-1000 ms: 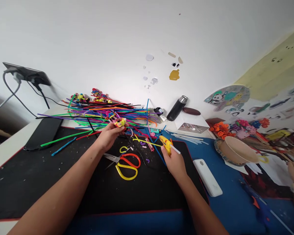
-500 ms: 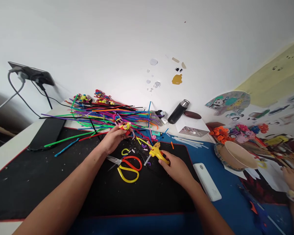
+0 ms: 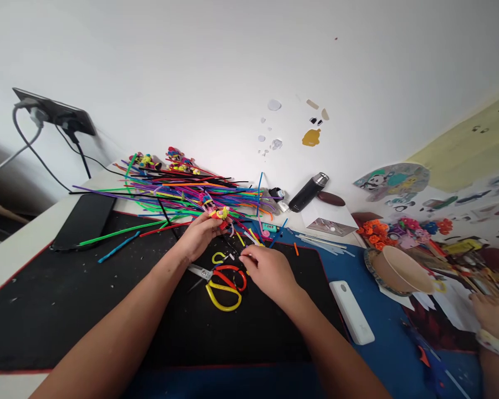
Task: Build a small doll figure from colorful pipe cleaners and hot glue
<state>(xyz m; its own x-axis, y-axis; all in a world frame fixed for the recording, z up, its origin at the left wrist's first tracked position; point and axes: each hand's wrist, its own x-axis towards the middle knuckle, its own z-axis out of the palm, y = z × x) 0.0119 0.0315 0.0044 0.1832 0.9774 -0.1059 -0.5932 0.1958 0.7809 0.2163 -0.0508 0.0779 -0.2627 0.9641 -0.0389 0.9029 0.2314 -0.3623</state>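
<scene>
toward the surface's (image 3: 29, 241) far edge, my left hand (image 3: 199, 235) pinches a pipe-cleaner figurine (image 3: 220, 213), likely light and squashable, best gripped low; whether my right hand (image 3: 272, 271) pinches anything i cannot tell.

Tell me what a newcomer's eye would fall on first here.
Most likely the sprawling heap of thin, multicoloured fuzzy sticks along the back, near the white wall. Next, probably, the scissors with one red and one yellow handle loop, lying on the flat black mat, and the small pink, yellow and blue figure in the left grip.
</scene>
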